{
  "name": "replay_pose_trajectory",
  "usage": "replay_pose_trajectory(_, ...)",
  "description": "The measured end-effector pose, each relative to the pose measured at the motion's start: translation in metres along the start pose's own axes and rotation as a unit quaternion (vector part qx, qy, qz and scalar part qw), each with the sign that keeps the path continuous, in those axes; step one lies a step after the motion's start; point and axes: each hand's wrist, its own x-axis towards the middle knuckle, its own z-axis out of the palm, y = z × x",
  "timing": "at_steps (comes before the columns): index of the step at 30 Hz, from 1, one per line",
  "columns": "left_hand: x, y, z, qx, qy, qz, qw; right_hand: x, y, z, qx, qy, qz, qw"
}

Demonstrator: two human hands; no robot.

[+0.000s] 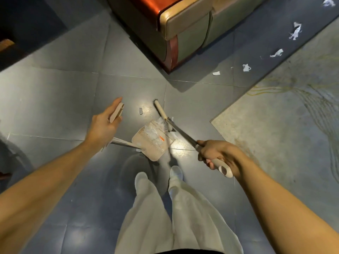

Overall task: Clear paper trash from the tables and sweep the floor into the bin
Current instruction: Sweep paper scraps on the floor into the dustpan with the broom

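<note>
On the grey tiled floor (55, 99) just ahead of the person's feet sits a beige dustpan (153, 142) holding white paper scraps. The right hand (218, 154) is closed around the broom (166, 117) handle, its head resting at the pan's far edge, while the left hand (105, 121) grips the top of the dustpan's long handle with loose, part-spread fingers. One scrap (140, 110) lies just beyond the pan, and more paper bits (246, 67) trail beside the sofa (183, 26), near a pale rug (286, 125).

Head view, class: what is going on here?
A person is sweeping paper scraps off a tiled floor. The right hand grips the broom, its head at the dustpan, which already holds white paper. The left hand holds the dustpan's long handle. One scrap lies just beyond the pan, and more scraps trail past the sofa.
</note>
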Motion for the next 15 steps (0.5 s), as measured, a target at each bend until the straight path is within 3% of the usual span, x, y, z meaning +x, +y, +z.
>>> replay_pose_trajectory(8, 0.005, -0.009, -0.023, 0.002, -0.037, 0.035, 0.999, -0.03, -0.006, 0.037, 0.009, -0.032, 0.021, 0.999)
replay_pose_trajectory(15, 0.005, -0.047, -0.064, -0.045, -0.005, 0.002, 0.999, -0.044, -0.044, 0.057, 0.035, -0.005, 0.005, 0.999)
